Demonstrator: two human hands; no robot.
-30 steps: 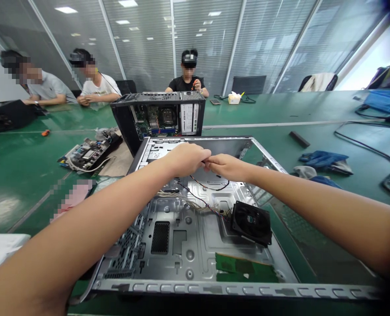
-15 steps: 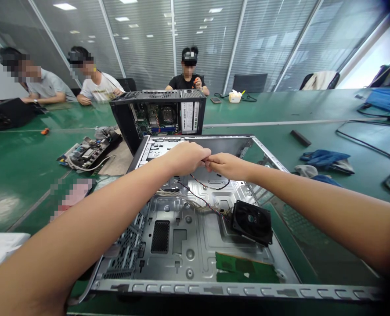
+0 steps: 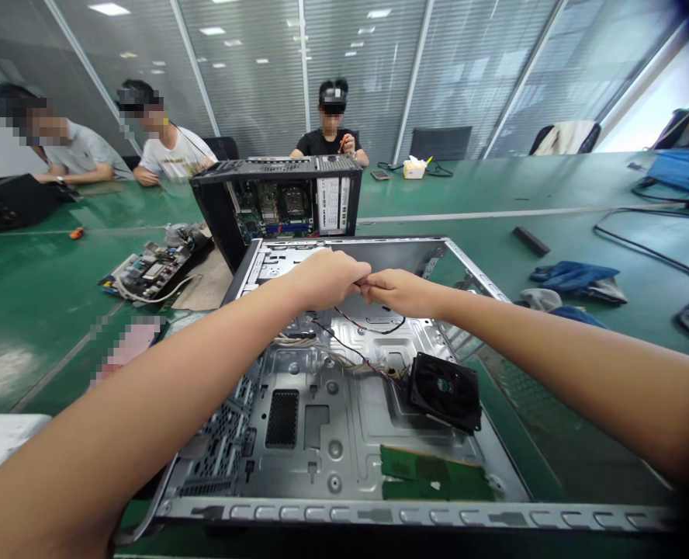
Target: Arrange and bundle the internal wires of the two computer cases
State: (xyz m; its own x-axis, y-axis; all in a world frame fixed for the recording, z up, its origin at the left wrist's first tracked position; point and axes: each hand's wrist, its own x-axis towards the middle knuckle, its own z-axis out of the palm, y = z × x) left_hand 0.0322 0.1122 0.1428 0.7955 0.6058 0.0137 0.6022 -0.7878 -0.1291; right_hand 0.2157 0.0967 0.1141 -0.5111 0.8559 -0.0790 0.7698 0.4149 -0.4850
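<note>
My left hand (image 3: 334,276) and my right hand (image 3: 401,293) meet fingertip to fingertip above an open metal computer case (image 3: 350,419). Both are closed, the fingers pinched together; whatever lies between them is hidden. Thin multicoloured wires (image 3: 373,331) loop just beneath the hands, and I cannot tell whether they run up into the fingers. A black case fan (image 3: 444,392) rests tilted on the case floor at the right, its cable trailing up and left. Two green memory modules (image 3: 437,473), partly overlapping, lie near the front rim. A bundle of pale cables (image 3: 350,359) crosses the middle.
Behind the case stands a second computer tower (image 3: 275,202) with its side open. A motherboard assembly (image 3: 158,268) lies to the left on brown cardboard. Blue gloves (image 3: 577,281), a dark bar (image 3: 531,241) and a black cable (image 3: 670,272) are at the right. Three people sit across the table.
The view has shifted very slightly. Both hands keep the same pinch at the same place over the case, and the fan and memory modules have not moved.
</note>
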